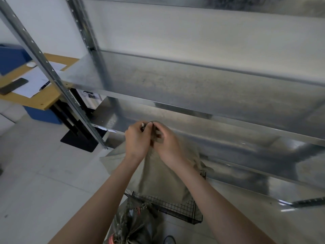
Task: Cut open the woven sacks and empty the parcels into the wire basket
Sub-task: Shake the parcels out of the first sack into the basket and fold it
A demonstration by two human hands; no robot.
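Note:
A beige woven sack (158, 175) hangs from both my hands above the black wire basket (182, 211). My left hand (137, 138) and my right hand (167, 141) pinch its bunched top edge close together, at about the height of the lower shelf. Something small and pale shows between my left fingers; I cannot tell what it is. A second, darker tied sack (133, 224) lies on the floor in front of the basket, at the bottom of the view. The basket's inside is mostly hidden by the hanging sack.
A galvanised metal shelving rack (211, 80) fills the view ahead and to the right, with its upright post (52, 74) on the left. A wooden desk (35, 99) with papers, a pen and a phone stands at left. The floor (44, 182) is pale tile.

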